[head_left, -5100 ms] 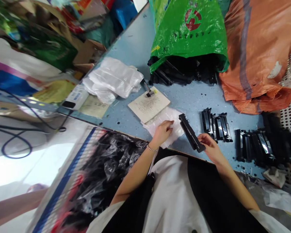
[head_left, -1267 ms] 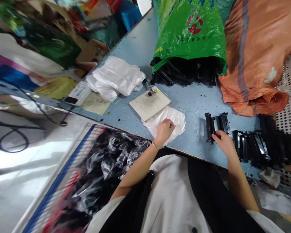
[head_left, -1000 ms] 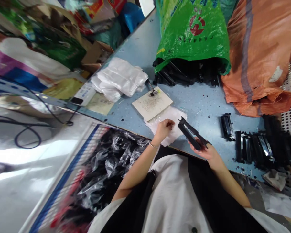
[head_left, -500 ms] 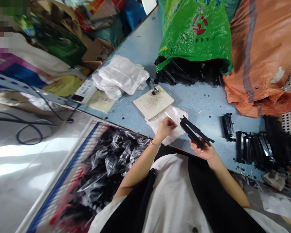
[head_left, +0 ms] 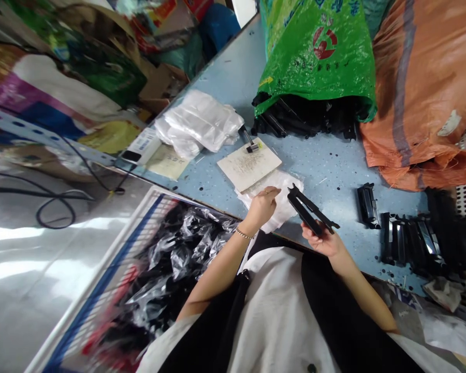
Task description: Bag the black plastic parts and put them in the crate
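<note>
My right hand (head_left: 323,241) grips one end of a long black plastic part (head_left: 308,210) with a lengthwise slot, tilted up above the table's front edge. My left hand (head_left: 263,208) is over a stack of thin clear-white plastic bags (head_left: 291,182), its fingers curled with the fingertips together. Whether a bag's edge is between those fingertips cannot be made out. Partly on top of the bags lies a pale, speckled board (head_left: 244,168), with a small metal-and-black tool (head_left: 252,147) resting at its far corner.
A green sack (head_left: 314,67) spills black parts at the back, beside an orange sack (head_left: 423,103). More black parts (head_left: 409,238) line the right side. White folded bags (head_left: 205,122) lie back left. Below stands a blue-rimmed basket (head_left: 101,274) of bagged black items.
My left hand's fingers have gone from a downward curl to reaching further forward over the bags. The black part in my right hand has barely moved. The view has shifted slightly.
</note>
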`<state>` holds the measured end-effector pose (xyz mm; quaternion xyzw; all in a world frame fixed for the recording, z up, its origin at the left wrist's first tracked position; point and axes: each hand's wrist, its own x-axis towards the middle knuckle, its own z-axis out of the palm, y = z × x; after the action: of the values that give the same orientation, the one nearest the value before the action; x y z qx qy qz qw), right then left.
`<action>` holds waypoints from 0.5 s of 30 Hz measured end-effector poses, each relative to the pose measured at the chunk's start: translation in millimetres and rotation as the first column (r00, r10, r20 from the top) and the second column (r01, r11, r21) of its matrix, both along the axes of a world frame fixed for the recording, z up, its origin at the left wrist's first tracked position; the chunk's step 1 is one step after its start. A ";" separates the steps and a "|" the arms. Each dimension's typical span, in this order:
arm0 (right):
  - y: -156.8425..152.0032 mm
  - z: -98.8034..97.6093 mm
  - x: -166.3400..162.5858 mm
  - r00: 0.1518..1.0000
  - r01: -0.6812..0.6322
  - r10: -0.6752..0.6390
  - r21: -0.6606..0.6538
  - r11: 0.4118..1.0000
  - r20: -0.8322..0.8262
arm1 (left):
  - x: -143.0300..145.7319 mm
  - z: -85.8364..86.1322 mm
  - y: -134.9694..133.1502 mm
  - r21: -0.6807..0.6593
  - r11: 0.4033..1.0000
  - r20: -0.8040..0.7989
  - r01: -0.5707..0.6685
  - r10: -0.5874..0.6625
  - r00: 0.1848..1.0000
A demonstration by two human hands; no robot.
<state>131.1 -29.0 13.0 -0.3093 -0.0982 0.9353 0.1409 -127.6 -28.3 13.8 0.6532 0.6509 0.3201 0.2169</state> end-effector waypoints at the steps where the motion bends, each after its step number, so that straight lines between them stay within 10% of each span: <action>1: 0.2 -2.0 -5.0 0.999 -0.014 0.014 0.002 1.000 -0.032 | 0.8 -1.1 1.0 0.010 1.000 0.017 0.003 -0.003 1.000; 5: 6.3 -11.7 -31.8 0.999 -0.036 0.036 0.110 0.993 0.005 | 9.7 9.5 -11.9 0.110 0.993 0.075 0.037 -0.045 0.996; 9: 11.9 -6.4 -45.7 0.969 0.021 -0.120 0.411 0.911 0.216 | 33.6 36.3 -45.9 0.222 0.912 0.083 0.345 -0.371 0.925; 15: -5.7 36.5 -40.5 0.837 -0.305 -0.261 0.806 0.508 0.481 | 49.7 75.1 -80.7 0.138 0.891 -0.058 0.432 -0.428 0.902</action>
<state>90.5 -34.8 49.6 -0.4493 -0.5887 0.6320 0.2284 -78.0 -109.0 89.0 0.7993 0.4675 0.3032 0.2250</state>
